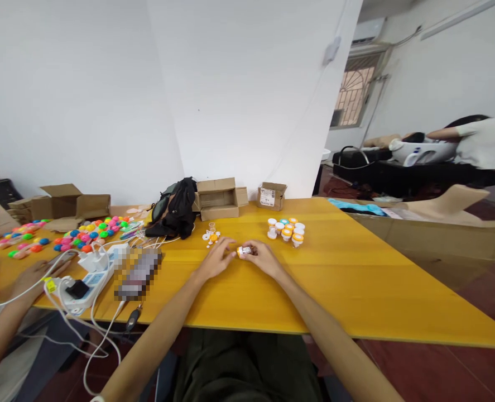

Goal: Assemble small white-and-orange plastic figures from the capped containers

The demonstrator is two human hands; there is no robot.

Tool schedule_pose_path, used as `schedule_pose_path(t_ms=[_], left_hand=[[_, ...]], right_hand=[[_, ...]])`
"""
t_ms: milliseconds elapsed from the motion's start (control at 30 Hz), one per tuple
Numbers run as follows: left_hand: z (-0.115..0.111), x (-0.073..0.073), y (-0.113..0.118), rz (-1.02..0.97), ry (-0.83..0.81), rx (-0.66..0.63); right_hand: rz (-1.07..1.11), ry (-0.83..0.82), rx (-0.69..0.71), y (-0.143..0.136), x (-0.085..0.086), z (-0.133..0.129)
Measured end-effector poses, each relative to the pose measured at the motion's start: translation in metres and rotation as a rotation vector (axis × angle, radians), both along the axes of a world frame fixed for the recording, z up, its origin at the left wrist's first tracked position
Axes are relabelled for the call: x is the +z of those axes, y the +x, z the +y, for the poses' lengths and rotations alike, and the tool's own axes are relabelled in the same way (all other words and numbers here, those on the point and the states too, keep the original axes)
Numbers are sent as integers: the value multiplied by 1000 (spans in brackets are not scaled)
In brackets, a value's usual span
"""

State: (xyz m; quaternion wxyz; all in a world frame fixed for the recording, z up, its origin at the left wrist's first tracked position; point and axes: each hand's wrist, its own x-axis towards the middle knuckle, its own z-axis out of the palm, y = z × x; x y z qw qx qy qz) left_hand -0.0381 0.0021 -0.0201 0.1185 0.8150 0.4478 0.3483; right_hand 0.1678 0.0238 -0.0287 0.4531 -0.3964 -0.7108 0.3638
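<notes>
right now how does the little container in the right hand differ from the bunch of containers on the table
The held container is in the right hand, while the grouped containers rest on the table. The held container looks tipped sideways, its orange end toward the left hand; the grouped containers mostly look upright. The held container is single; the grouped containers are clustered. Both show orange and white.

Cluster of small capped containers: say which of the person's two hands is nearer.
Right. The right hand is on the near side of the cluster of capped containers, slightly left; the left hand is farther left.
</notes>
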Motion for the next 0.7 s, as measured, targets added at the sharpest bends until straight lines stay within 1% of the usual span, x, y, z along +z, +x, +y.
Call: schedule_pose_path(t_ms=[33,100,233,333,467,533,633,700], left_hand=[[-3,0,6,13,-27,-62],[-7,0,15,8,-59,-93],[-9,4,20,-55,-141,-27],[-7,8,21,-110,-200,4],[-5,9,22,-191,-251,-3],[-4,8,22,-239,-275,-16],[-3,6,22,-299,-303,-35],[-1,4,22,-312,-309,-28]], right_hand=[[19,-22,10,0,0,0],[59,-70,29,-1,-1,-1],[99,-98,70,-5,-1,-2],[95,-54,85,-7,3,-4],[77,17,107,-7,6,-7],[83,37,87,-8,6,-8],[91,15,-27,-10,4,-8],[50,-6,-90,-10,4,-8]])
